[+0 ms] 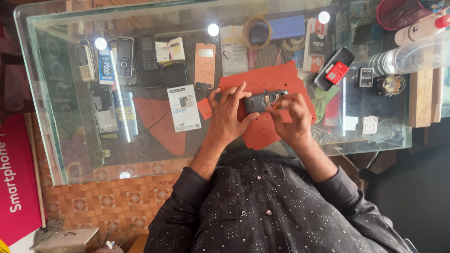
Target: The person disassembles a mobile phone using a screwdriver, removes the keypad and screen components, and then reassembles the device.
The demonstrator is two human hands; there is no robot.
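A small dark grey mobile phone [260, 100] is held over a red-orange mat [276, 79] on a glass-topped counter [70, 140]. My left hand [227, 115] grips the phone's left end, fingers wrapped over it. My right hand [289, 117] pinches the phone's right end with thumb and fingertips, where bare inner parts show. Both forearms reach out from dark dotted sleeves at the bottom of the view.
Under the glass lie several old phones [124, 56], a battery card [183, 107], an orange phone cover [205, 65], tape rolls [257, 32] and small boxes. At right stand a clear tube [408, 58], a red basket [398, 13] and a wooden block [420, 96].
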